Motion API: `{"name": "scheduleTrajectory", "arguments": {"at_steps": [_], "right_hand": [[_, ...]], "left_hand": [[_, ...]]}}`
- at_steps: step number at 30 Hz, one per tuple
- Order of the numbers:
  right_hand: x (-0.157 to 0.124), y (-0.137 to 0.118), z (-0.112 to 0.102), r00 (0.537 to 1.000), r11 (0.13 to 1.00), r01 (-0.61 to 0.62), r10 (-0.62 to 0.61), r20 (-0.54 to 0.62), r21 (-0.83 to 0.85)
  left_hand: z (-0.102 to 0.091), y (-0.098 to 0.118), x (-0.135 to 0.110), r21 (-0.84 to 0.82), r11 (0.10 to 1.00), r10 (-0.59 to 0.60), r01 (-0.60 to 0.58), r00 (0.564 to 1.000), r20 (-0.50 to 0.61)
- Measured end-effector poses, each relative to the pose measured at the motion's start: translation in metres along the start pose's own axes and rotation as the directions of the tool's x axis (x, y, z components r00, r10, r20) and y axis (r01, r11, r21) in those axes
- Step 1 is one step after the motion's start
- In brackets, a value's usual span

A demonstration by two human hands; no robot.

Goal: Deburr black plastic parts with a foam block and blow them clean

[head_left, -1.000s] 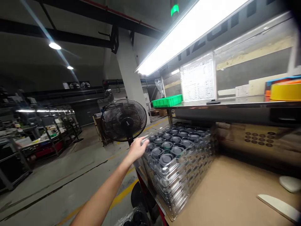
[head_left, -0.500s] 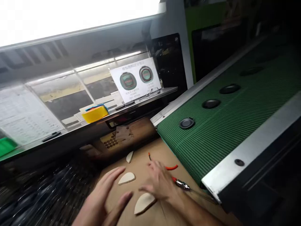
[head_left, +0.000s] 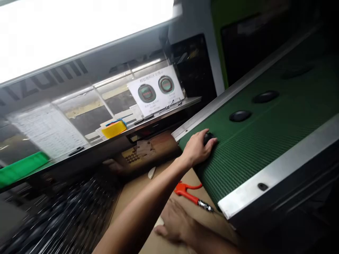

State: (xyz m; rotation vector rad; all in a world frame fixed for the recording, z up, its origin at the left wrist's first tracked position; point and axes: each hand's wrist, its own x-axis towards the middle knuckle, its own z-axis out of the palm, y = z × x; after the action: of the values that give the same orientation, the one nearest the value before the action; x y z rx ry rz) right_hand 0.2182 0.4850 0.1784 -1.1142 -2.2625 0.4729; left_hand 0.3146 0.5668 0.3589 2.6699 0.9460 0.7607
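My left hand (head_left: 197, 146) reaches out over the green conveyor belt (head_left: 238, 158), its thumb and fingers closed around a small black round part (head_left: 208, 137) near the belt's end. That part is mostly hidden by the fingers. Lower down, my right hand (head_left: 174, 218), smeared by motion, is over the brown tabletop (head_left: 144, 190) with its thumb spread apart. Beside its thumb, a sliver of a pale half-moon-shaped pad (head_left: 159, 222) shows. A red air blow gun (head_left: 188, 192) with a metal nozzle lies between my hands and the belt.
More black round parts (head_left: 240, 115) lie farther up the belt. A metal rail (head_left: 254, 183) edges it. Another pale pad (head_left: 152, 173) is at the table's back. The shelf above holds a yellow tape roll (head_left: 114, 129), a green tray (head_left: 25, 168) and a printed sign (head_left: 156, 90).
My left hand has moved from above the table up and right to the belt, closing on the nearest black part. My right hand has shifted slightly down. The view has turned a little.
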Motion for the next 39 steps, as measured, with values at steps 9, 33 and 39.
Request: {"name": "scheduleTrajectory", "arguments": {"at_steps": [9,33,39], "right_hand": [[-0.003,0.006,0.003,0.994,0.998,-0.005,0.012,0.109,-0.065],[-0.005,0.033,-0.011,0.992,0.975,0.036,-0.061,-0.109,-0.219],[-0.023,0.086,-0.036,0.961,0.708,-0.263,0.132,-0.243,-0.655]], "left_hand": [[-0.050,-0.078,-0.097,-0.327,0.913,-0.335,0.242,0.904,-0.266],[-0.012,-0.177,-0.303,-0.955,-0.275,-0.703,0.112,0.654,0.279],[-0.011,-0.177,-0.303,-0.949,-0.294,-0.700,0.114,0.650,0.295]]}}
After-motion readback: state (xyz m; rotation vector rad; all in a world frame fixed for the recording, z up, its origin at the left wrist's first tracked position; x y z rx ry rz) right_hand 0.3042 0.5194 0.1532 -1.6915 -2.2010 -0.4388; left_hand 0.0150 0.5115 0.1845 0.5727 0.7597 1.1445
